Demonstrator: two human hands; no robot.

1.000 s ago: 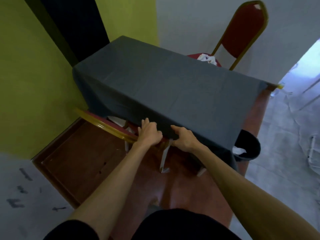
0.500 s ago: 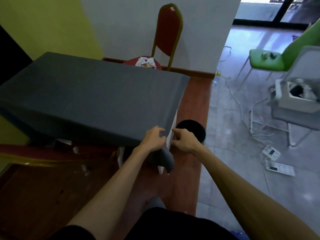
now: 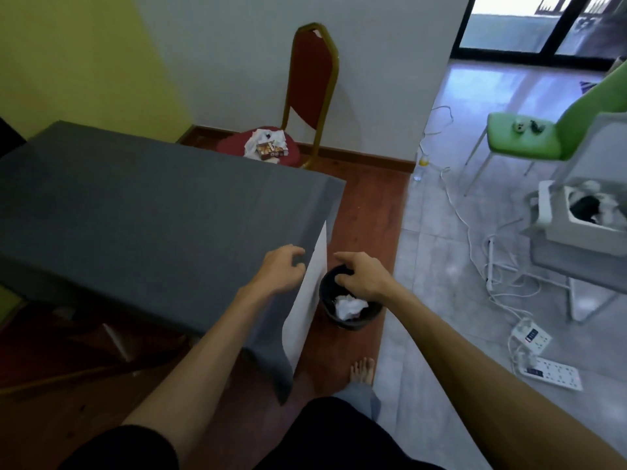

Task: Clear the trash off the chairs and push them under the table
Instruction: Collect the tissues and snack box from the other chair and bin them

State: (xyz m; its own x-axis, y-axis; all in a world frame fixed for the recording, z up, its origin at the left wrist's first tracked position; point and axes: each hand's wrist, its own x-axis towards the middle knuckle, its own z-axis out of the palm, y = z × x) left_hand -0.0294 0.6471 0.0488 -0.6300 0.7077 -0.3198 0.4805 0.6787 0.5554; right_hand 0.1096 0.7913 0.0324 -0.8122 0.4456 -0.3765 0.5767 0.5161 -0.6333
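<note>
A table under a grey cloth (image 3: 146, 212) fills the left half. Behind its far right corner stands a red chair with a gold frame (image 3: 310, 93), pulled out, with white crumpled paper and a small brown box (image 3: 268, 147) on its seat. A gold chair frame (image 3: 51, 381) shows low at the left, under the table edge. My left hand (image 3: 280, 269) hovers over the table's near right corner, fingers loosely curled, holding nothing. My right hand (image 3: 361, 276) hangs above a black bin (image 3: 353, 307) that holds white crumpled paper; its fingers are apart and empty.
My bare foot (image 3: 363, 369) stands on the red-brown floor beside the table corner. White cables and power strips (image 3: 549, 371) lie on the grey tiles at the right. A green chair (image 3: 529, 140) and a grey rack with a white box (image 3: 576, 218) stand further right.
My view has swung right and away from the near chair. Both hands have left the chair back and table edge and now hover near the table corner and above the bin.
</note>
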